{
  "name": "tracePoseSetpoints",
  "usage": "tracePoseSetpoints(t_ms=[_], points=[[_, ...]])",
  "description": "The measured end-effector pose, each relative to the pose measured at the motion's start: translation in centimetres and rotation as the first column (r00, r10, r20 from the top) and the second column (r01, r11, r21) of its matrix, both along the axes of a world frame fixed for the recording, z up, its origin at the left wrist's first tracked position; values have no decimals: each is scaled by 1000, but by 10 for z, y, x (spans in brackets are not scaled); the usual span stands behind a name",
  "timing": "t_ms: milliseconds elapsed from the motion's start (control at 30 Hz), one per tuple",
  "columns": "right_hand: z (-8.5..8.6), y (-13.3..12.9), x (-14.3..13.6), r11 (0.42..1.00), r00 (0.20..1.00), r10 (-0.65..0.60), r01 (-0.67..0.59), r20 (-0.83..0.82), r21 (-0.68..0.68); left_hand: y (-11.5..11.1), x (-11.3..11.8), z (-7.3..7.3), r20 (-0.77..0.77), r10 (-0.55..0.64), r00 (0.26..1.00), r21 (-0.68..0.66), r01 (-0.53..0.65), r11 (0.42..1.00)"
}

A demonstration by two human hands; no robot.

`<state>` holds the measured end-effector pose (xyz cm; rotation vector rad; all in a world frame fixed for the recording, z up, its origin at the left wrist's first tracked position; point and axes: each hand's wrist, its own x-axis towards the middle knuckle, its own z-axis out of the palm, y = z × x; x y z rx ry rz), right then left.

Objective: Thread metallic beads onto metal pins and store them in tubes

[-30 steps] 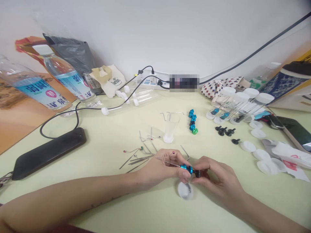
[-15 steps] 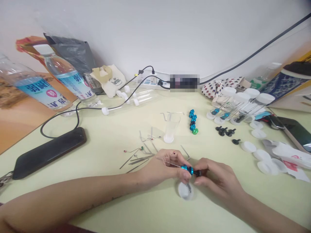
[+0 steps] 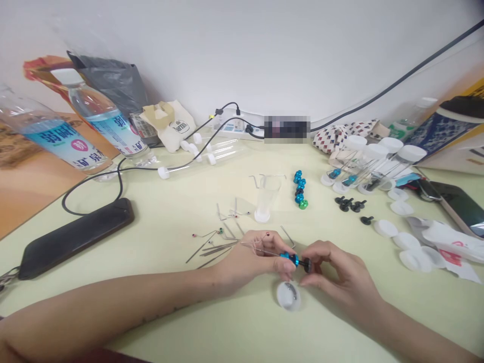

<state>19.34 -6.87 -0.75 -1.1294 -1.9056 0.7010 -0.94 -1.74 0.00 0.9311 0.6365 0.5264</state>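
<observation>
My left hand [image 3: 260, 259] pinches a blue metal collar [image 3: 290, 259] between thumb and fingers. A thin bent wire [image 3: 260, 248] with a small red tip runs back from the collar over that hand. Out of the collar's right end sticks a black thumbscrew [image 3: 307, 265] with a round flat head. Thumb and index finger of my right hand [image 3: 340, 275] curl around that head; the other fingers are partly hidden. Just below the hands, a small white cap [image 3: 288, 296] holds tiny metal pieces. An L-shaped hex key [image 3: 288, 237] lies behind the hands.
Thin metal wires and rods [image 3: 217, 247] lie left of my hands. Beyond stand a clear tube [image 3: 267, 199], a row of blue, black and green collars [image 3: 300, 189] and several black thumbscrews [image 3: 346, 204]. White caps [image 3: 386, 228] and a phone [image 3: 461, 204] are on the right, a black power bank [image 3: 77, 237] on the left.
The collar and thumbscrew have shifted slightly left and up. My right-hand fingers have opened a little around the thumbscrew's head, which now shows more of its flat face.
</observation>
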Motion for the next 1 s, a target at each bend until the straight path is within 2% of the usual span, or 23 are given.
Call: tracePoseSetpoints(t_ms=[133,367,600,833,1000], points=[[-1,0,2,999,999,-32,32,7,-28,0,-1,1,-19,38,999,16,-38,999],[-2,0,6,996,999,43,-42,17,-80,0,-1,-1,9,12,1000,6,-12,1000],[1,1,2,1000,1000,6,-7,27,5,0,-1,0,8,18,1000,11,-18,1000],[3,2,2,999,999,34,-33,23,-27,0,-1,-2,27,4,1000,7,-4,1000],[6,2,0,999,1000,15,-16,17,50,0,-1,-1,18,12,1000,16,-12,1000]])
